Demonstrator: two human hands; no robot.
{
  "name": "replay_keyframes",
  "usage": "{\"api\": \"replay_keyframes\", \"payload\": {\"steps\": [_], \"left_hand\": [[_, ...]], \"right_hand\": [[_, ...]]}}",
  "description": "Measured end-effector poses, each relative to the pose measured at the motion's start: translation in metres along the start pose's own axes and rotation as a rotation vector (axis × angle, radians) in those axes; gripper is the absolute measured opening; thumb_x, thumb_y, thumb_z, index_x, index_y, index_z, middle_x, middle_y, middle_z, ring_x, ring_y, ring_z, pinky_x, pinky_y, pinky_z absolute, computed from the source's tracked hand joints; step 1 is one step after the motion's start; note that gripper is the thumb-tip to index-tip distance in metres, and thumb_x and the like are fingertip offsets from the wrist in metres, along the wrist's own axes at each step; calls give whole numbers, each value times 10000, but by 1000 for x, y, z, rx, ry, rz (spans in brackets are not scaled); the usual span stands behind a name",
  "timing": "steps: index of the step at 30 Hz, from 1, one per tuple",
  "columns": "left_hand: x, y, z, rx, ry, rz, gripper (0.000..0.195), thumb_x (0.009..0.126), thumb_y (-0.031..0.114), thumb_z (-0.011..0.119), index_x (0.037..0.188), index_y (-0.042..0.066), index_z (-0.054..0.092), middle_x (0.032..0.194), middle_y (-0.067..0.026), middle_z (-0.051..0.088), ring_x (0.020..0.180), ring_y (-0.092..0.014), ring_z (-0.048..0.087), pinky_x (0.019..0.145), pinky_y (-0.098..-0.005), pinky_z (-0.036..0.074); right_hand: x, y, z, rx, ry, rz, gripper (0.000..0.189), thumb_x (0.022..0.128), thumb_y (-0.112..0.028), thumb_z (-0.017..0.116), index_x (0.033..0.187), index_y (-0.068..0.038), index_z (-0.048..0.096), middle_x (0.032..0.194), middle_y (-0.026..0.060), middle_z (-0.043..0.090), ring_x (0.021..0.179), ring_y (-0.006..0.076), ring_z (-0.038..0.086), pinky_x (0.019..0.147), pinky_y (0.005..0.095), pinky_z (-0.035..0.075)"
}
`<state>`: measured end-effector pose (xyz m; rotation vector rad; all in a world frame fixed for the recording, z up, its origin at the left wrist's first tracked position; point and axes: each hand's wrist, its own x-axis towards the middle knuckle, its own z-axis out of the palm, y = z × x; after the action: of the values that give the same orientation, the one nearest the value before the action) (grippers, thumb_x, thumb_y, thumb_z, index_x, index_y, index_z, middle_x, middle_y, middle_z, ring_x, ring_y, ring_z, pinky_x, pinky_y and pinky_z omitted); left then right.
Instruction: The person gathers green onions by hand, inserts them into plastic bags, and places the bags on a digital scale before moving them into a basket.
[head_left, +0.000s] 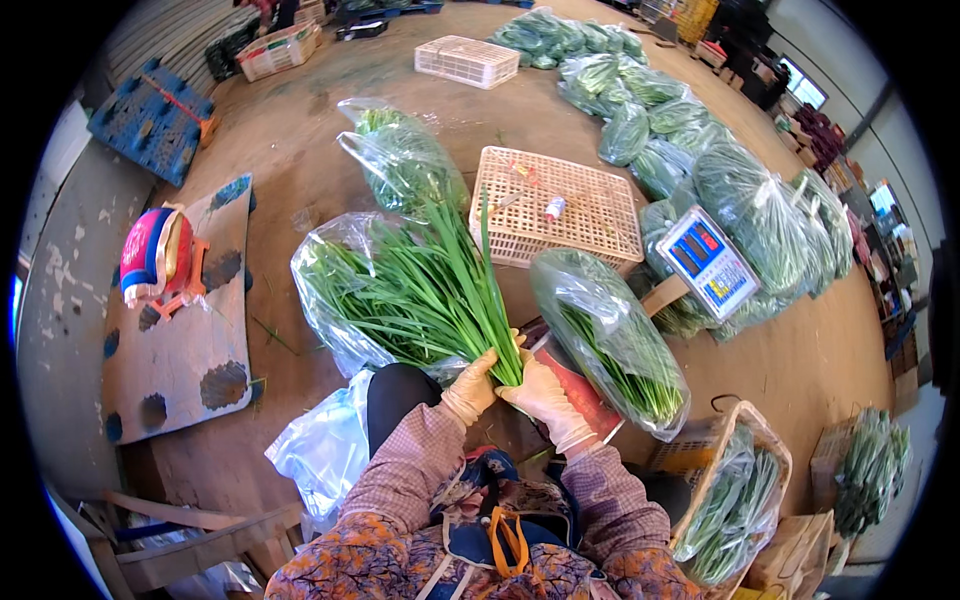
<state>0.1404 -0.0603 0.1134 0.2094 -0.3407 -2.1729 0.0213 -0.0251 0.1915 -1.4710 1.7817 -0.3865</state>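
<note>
Both my hands wear pale yellow gloves. My left hand (471, 386) and my right hand (541, 394) close together around the lower ends of a bunch of long green leaves (480, 300), which look like garlic chives. The bunch points away from me. Left of it, more of the same greens (375, 292) lie in an open clear plastic bag (322, 262). To the right of my hands, a filled clear bag of greens (611, 337) rests over a reddish flat surface (577, 382), cut ends towards me. A scale display (709, 262) stands just beyond that bag.
An upturned plastic crate (555, 195) ahead carries a small bottle (555, 208). Another filled bag (409, 161) stands beside it. Bagged greens (750, 210) are heaped at right. A small padded stool (161, 259) sits on a board at left. A basket (780, 442) holds bagged greens near my right side.
</note>
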Motion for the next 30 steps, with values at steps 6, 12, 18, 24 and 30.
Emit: {"api": "replay_keyframes", "payload": {"steps": [6, 12, 18, 24, 30], "left_hand": [[10, -8, 32, 328, -27, 53, 680, 791, 374, 644, 1309, 15, 388, 1323, -101, 448, 1264, -255, 370, 1068, -381, 273], [14, -10, 72, 361, -57, 5, 617, 789, 317, 664, 1282, 29, 430, 1304, -122, 456, 1223, -219, 406, 1048, -352, 295], [13, -12, 104, 582, -216, -201, 664, 765, 91, 676, 1336, 41, 342, 1309, -61, 426, 1203, -193, 395, 1029, -330, 292], [43, -1, 53, 1866, -292, 412, 1113, 589, 180, 788, 1414, 11, 60, 1422, -211, 216, 1301, -398, 223, 1065, -415, 210], [103, -43, 81, 2200, 57, 807, 1162, 557, 304, 796, 1412, 18, 63, 1419, -210, 212, 1299, -442, 188, 1060, -495, 192]], "right_hand": [[-22, 4, -6, 106, 237, -32, 672, 677, -291, 658, 1252, -65, 393, 925, 240, 619, 844, 410, 601, 734, 467, 482], [-32, 15, -25, 206, 338, -136, 531, 726, -294, 624, 1161, -48, 443, 902, 270, 600, 832, 429, 590, 708, 473, 485], [-37, 59, -33, 918, 283, -335, 474, 685, -96, 708, 1110, -21, 511, 976, 109, 616, 905, 203, 600, 781, 303, 479], [-85, 38, -110, 1152, 210, -309, 309, 744, -25, 686, 1022, 10, 555, 902, 66, 634, 769, 140, 612, 710, 274, 503], [-95, 56, -150, 959, 432, -343, 241, 759, -11, 622, 991, 20, 561, 867, 75, 628, 738, 146, 593, 696, 288, 497]]}}
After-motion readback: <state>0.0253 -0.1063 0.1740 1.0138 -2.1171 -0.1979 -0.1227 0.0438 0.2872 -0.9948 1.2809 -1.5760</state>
